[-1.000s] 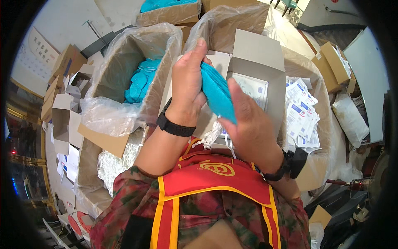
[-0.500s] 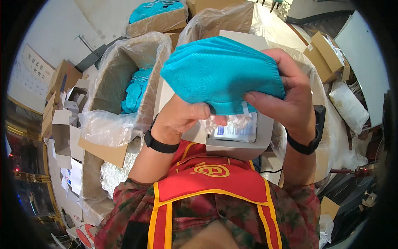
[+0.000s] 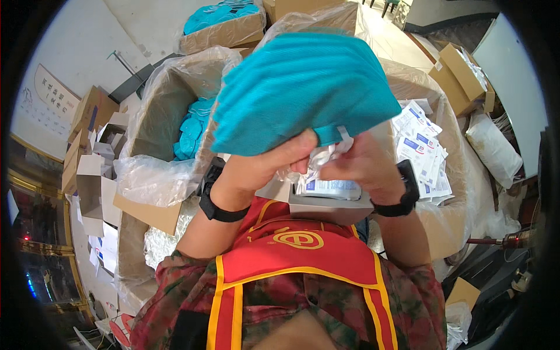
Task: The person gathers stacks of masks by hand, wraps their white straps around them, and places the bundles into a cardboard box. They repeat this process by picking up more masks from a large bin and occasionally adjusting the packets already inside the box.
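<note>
A thick fanned stack of teal folded face masks [image 3: 309,87] is raised in front of me, slightly smeared by motion. My left hand [image 3: 274,160] grips its lower edge, thumb on the near face and fingers beneath. White elastic straps [image 3: 326,154] hang bunched under the stack. Closed around these straps is my right hand [image 3: 364,169], its fingertips partly hidden behind them. Below both hands stands an open white carton [image 3: 329,209] with white printed packets [image 3: 332,189] inside.
A plastic-lined box [image 3: 154,128] on the left holds loose teal masks [image 3: 192,128]. At the right, another lined box [image 3: 452,146] contains white printed sachets [image 3: 420,151]. More teal masks [image 3: 219,16] fill a far box. Small open cartons [image 3: 90,186] stand at far left.
My right hand has moved from the stack's right side down to the straps below. The mask stack has risen and tilted, with its fan spread wider. The sachets at right came into view.
</note>
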Available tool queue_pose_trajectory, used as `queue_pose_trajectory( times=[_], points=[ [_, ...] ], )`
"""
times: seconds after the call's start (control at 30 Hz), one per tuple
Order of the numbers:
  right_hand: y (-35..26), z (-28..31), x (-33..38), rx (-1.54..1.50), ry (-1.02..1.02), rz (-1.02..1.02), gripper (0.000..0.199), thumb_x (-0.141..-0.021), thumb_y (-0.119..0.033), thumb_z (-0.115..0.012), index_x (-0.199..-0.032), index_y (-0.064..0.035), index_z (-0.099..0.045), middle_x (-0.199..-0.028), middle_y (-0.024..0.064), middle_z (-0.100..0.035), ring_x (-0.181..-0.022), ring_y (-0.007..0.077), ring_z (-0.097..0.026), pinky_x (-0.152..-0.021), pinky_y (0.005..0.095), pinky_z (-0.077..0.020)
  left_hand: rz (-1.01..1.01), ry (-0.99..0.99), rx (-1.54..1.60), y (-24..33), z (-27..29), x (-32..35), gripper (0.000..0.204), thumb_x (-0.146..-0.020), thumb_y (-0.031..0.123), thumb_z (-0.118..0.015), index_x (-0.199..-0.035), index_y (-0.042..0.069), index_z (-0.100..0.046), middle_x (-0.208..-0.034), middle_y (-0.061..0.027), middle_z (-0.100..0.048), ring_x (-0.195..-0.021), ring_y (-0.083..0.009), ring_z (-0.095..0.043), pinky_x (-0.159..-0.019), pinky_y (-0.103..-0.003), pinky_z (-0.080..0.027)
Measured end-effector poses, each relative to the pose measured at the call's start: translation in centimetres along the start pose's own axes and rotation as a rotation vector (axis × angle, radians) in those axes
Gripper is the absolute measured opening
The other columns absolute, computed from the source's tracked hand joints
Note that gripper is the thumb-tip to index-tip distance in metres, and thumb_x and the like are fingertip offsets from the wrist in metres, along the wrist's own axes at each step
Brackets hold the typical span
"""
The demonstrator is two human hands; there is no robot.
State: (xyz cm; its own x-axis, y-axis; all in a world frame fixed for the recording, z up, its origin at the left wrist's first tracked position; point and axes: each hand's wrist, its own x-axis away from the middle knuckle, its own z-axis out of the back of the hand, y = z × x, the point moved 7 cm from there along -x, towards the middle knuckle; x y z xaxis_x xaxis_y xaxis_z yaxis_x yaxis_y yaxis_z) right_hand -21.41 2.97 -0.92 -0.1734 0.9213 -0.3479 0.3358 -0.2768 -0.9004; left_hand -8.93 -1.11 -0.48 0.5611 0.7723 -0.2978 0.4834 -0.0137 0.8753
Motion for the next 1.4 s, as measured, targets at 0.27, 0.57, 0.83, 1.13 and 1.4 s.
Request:
queue_pose_trajectory(
  times=[0.27, 0.57, 0.83, 1.13, 1.4],
  points=[
    [2.3, 2.5, 2.6, 0.379, -0.058, -0.504, 0.021, -0.094, -0.024, -0.057, -0.099, -0.0039, -0.06, -0.069, -0.0052, -0.051, -0.061, 0.0013, -0.048, -0.053, 0.0174, -0.0394, -0.099, 0.194, 0.103, 3.7, 7.9, -0.2, 0.036, -0.093, 0.029, -0.057, -0.112, -0.002, -0.056, -0.092, -0.0134, -0.067, -0.071, -0.0215, -0.067, -0.058, -0.029, -0.054],
    [5.6, 0.7, 3.7, 0.446, -0.21, -0.516, 0.02, -0.097, -0.02, -0.048, -0.096, -0.002, -0.057, -0.076, 0.0012, -0.053, -0.068, 0.0068, -0.051, -0.06, 0.0243, -0.0437, -0.019, -0.097, 0.862, 0.3, 4.1, -0.4, 0.083, -0.091, 0.06, -0.04, -0.139, -0.006, -0.033, -0.134, -0.0289, -0.046, -0.123, -0.0469, -0.044, -0.111, -0.062, -0.019],
    [0.3, 0.9, 2.1, 0.953, -0.302, -0.092, 0.012, -0.091, -0.015, -0.055, -0.095, -0.0034, -0.056, -0.085, 0.0169, -0.056, -0.081, 0.0385, -0.054, -0.069, 0.0391, -0.0443, -0.201, -0.692, 0.109, 3.0, 1.3, 2.2, 0.068, -0.085, 0.051, -0.053, -0.131, 0.001, -0.047, -0.12, -0.0277, -0.056, -0.105, -0.0388, -0.059, -0.089, -0.05, -0.046],
    [-2.0, -3.0, 0.8, 1.179, -0.497, 0.192, 0.026, -0.075, -0.019, -0.065, -0.095, -0.005, -0.056, -0.085, 0.0134, -0.054, -0.081, 0.0348, -0.055, -0.069, 0.0416, -0.0459, -0.196, -0.711, -1.303, 2.9, -1.6, 4.0, 0.039, -0.072, 0.018, -0.068, -0.109, 0.008, -0.058, -0.105, -0.0134, -0.059, -0.08, -0.0291, -0.063, -0.064, -0.04, -0.049],
    [-0.8, -2.8, 1.0, 1.227, -0.486, 0.118, 0.022, -0.074, -0.015, -0.066, -0.091, -0.005, -0.057, -0.083, 0.0121, -0.054, -0.08, 0.0334, -0.056, -0.068, 0.04, -0.046, -0.2, -0.803, -1.6, 1.0, -1.7, 4.8, 0.036, -0.068, 0.012, -0.065, -0.103, 0.008, -0.059, -0.092, -0.0088, -0.055, -0.073, -0.0274, -0.06, -0.065, -0.038, -0.048]
  ],
)
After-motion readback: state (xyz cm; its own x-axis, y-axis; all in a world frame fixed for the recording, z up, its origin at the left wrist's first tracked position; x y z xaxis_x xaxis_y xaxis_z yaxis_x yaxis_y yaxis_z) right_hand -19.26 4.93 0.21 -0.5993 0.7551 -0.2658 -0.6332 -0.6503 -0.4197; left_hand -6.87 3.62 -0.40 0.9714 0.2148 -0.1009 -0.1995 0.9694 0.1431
